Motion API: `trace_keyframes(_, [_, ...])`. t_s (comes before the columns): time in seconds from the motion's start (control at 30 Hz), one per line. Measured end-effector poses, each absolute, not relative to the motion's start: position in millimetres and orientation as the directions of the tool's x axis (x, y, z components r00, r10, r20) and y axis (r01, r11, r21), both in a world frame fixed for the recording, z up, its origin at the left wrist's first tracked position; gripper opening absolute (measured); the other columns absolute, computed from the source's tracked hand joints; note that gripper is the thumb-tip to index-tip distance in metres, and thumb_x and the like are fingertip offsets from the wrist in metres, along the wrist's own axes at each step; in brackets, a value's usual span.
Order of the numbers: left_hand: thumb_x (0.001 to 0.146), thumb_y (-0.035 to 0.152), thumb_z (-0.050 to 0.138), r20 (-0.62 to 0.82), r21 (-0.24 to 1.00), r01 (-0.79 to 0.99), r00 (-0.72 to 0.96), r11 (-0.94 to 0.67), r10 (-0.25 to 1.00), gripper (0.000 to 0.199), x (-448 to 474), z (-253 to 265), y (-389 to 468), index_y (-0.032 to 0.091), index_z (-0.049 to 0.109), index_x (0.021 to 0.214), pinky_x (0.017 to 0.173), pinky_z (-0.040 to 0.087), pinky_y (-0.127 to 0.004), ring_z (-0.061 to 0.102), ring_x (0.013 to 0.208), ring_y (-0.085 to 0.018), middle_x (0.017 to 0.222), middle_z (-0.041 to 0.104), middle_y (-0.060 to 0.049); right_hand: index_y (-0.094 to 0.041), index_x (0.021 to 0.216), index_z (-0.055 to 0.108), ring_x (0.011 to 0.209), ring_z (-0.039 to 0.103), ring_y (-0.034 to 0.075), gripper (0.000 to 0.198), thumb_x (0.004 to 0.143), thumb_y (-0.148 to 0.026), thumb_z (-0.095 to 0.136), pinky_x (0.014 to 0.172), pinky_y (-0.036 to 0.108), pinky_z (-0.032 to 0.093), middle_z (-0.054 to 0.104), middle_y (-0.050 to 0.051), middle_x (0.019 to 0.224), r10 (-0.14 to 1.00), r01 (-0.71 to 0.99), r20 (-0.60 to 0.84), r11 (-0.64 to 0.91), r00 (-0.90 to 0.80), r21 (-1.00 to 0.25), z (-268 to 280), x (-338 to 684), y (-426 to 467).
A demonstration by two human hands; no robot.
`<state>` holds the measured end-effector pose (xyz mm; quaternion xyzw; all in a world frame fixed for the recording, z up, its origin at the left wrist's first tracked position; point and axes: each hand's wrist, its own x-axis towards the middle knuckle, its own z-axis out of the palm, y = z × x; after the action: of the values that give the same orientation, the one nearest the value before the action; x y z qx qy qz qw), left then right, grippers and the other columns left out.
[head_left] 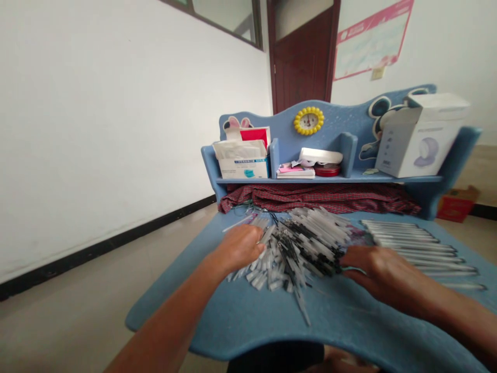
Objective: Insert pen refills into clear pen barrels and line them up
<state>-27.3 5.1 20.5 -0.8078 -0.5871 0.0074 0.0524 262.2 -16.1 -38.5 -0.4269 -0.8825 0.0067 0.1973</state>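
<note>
A loose heap of pen parts covers the middle of the blue desk [217,321]. It holds translucent pen barrels [318,223], short clear caps [267,277] and thin dark refills [289,254]. My left hand [243,246] is closed at the heap's left side, fingertips against clear pieces; what it grips is hidden. On the right, my right hand [368,264] is curled beside the dark ends of the barrels, slightly blurred, and its fingertips are hidden. A thin greenish strand [354,269] shows by its fingers. Several pens [411,241] lie in a row beyond that hand.
Folded plaid cloth [310,198] lies under the desk's shelf [345,180]. On the shelf stand a mask box [244,167], a red round tin [327,170] and a tall white carton [419,140]. A yellow flower-shaped clock [308,120] is on the backboard. A white wall [97,103] stands left.
</note>
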Motion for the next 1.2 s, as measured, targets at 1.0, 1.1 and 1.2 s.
trace_keyframes(1.0, [0.079,0.032,0.05,0.042,-0.16,0.951,0.274,-0.264,0.961,0.02,-22.6,3.0,31.9,0.018,0.063,0.072,0.064,0.044,-0.033,0.065,0.079,-0.029,0.074,0.068,-0.011,-0.024,0.077,0.068,0.069,0.062,0.018,0.025,0.085,-0.032,0.045,0.06,0.026,0.035,0.069,0.004,0.074,0.941,0.909,0.131,0.336,-0.312,-0.246,-34.0,244.9,37.1])
trace_keyframes(1.1, [0.079,0.029,0.049,0.051,-0.155,0.957,0.254,-0.244,0.966,0.019,-21.0,1.4,33.0,0.018,0.063,0.072,0.066,0.045,-0.033,0.065,0.081,-0.028,0.076,0.068,-0.012,-0.023,0.078,0.068,0.067,0.061,0.018,0.026,0.085,-0.032,0.044,0.06,0.026,0.036,0.069,0.005,0.076,0.942,0.905,0.129,0.333,-0.309,-0.265,-36.9,248.7,38.9])
trace_keyframes(1.2, [0.077,0.025,0.047,0.056,-0.152,0.963,0.234,-0.223,0.971,0.019,-17.8,1.6,33.3,0.017,0.063,0.071,0.065,0.044,-0.033,0.065,0.079,-0.028,0.075,0.068,-0.013,-0.023,0.078,0.069,0.068,0.062,0.018,0.027,0.085,-0.032,0.045,0.061,0.026,0.036,0.068,0.005,0.076,0.944,0.906,0.135,0.327,-0.301,-0.27,-39.3,251.6,40.7])
